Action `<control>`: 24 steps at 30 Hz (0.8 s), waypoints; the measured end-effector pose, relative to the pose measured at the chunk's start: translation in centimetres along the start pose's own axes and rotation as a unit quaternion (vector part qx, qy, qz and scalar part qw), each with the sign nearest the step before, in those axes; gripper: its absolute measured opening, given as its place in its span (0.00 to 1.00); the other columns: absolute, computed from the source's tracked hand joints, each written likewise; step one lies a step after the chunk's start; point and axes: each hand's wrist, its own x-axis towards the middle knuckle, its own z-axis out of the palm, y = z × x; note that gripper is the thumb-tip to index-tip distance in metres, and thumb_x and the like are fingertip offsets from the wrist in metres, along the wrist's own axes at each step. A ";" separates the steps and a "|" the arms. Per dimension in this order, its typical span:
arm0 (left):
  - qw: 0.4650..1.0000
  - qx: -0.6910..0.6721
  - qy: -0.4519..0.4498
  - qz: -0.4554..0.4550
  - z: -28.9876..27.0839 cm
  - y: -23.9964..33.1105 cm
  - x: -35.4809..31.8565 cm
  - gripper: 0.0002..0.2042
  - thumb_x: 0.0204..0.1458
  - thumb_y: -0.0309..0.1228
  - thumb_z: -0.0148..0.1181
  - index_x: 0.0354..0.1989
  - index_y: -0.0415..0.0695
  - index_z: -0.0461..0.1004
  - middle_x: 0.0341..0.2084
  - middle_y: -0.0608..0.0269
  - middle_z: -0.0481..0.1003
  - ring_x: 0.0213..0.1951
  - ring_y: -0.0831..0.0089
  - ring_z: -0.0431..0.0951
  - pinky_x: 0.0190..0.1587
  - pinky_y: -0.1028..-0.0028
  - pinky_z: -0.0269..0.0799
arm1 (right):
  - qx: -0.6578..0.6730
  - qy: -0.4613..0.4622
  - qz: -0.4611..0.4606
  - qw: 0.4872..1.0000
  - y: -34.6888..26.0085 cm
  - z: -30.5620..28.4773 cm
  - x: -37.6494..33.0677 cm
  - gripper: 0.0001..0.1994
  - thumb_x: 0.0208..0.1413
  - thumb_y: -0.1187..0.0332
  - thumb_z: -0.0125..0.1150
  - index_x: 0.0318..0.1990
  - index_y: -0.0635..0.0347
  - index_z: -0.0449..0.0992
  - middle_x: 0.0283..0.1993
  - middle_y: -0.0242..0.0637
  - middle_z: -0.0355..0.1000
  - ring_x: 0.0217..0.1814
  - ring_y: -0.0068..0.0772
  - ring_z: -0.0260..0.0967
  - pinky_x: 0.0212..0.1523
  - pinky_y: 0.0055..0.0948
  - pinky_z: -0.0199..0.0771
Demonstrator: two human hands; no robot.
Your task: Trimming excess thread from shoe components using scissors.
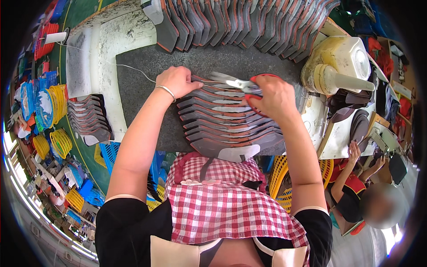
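My right hand (275,95) grips a pair of scissors (240,83) by its red handles, the blades pointing left and slightly apart. Across from it, my left hand (174,81) is closed with thumb and fingertips together, at the far left end of a row of pieces. A white thread (133,68) runs from a spool (55,37) into the left hand. Beneath both hands lies the row of overlapping, curved dark grey pieces (229,116) with orange edges, resembling shoe-upper parts. The scissor tips hover over the farthest piece; whether they touch it I cannot tell.
A longer row of similar pieces (240,22) lies along the far side of the dark work surface (142,102). Another small stack (90,119) is at left. A stained whitish container (338,62) stands at right. A co-worker's hand (353,152) shows at far right, near yellow baskets (279,171).
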 end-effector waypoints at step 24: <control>0.683 -0.527 -0.430 0.267 14.0 10.3 -15.2 0.08 0.60 0.33 0.61 0.36 0.40 0.77 0.29 0.70 0.78 0.34 0.84 0.75 0.43 0.78 0.72 | 0.518 -0.075 0.280 0.805 0.4 2.1 -6.7 0.14 0.49 0.62 0.73 0.31 0.62 0.76 0.24 0.28 0.72 0.25 0.18 0.68 0.27 0.22 0.67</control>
